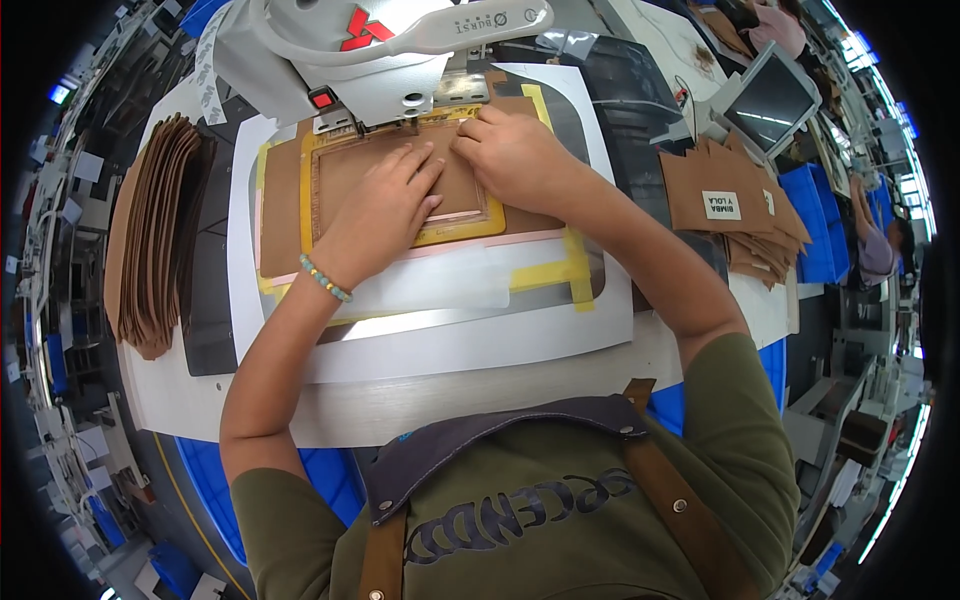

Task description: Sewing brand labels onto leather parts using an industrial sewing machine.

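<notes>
My left hand point(390, 205) lies flat, fingers stretched out, on a brown fabric panel point(281, 215) inside a yellow rectangular frame point(455, 231). A beaded bracelet point(326, 279) circles that wrist. My right hand point(518, 160) is at the frame's upper right side, its fingers bent and closed over the frame's edge; its thumb is hidden. Just beyond both hands stands the white head of a sewing machine point(370, 85), its lower parts over the frame's far side. Under the panel is a white sheet point(430, 350) with yellow tape point(580, 262) on it.
A tall stack of folded brown pieces point(150, 240) stands at the left. On the right lies a pile of brown pieces with white labels point(720, 204), beside a blue bin point(812, 215) and a grey monitor point(765, 105). Other people are at the far right.
</notes>
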The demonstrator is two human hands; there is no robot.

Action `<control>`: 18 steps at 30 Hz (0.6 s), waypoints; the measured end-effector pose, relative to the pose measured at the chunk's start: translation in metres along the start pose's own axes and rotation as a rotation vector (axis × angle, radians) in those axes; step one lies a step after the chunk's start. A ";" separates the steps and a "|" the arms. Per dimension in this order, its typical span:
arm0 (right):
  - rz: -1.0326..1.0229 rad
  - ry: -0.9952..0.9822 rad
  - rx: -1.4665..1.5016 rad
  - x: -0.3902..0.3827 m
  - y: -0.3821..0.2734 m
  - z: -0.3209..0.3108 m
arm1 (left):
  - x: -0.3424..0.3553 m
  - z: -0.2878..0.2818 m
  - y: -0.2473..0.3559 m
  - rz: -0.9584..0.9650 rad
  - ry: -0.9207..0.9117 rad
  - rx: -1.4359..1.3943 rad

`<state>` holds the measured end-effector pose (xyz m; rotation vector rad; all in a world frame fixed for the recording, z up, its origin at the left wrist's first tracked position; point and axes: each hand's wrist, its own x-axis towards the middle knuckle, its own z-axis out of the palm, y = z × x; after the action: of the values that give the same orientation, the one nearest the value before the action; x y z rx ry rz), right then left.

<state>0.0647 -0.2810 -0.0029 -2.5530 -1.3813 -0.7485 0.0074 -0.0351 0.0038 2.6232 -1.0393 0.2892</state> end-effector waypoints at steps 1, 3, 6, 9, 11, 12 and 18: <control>-0.004 0.000 0.001 0.003 -0.002 0.000 | -0.001 -0.001 -0.002 -0.002 0.009 -0.007; 0.021 -0.072 0.032 0.007 -0.007 0.000 | -0.004 -0.001 -0.006 -0.008 0.017 -0.007; 0.017 -0.087 0.041 0.012 -0.011 0.006 | -0.007 -0.002 -0.011 -0.011 0.027 0.002; 0.011 -0.078 0.020 0.016 -0.014 0.009 | -0.007 -0.004 -0.012 -0.018 0.031 0.000; -0.009 -0.062 0.016 0.019 -0.018 0.009 | -0.008 -0.005 -0.014 -0.028 0.032 -0.009; -0.025 -0.047 0.012 0.020 -0.020 0.009 | -0.008 -0.004 -0.017 -0.021 0.045 -0.005; -0.007 0.008 0.133 0.011 -0.024 -0.006 | -0.018 -0.004 -0.030 -0.027 0.049 0.027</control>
<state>0.0474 -0.2614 0.0048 -2.4418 -1.3895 -0.6438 0.0152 -0.0013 -0.0037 2.6378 -0.9903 0.3618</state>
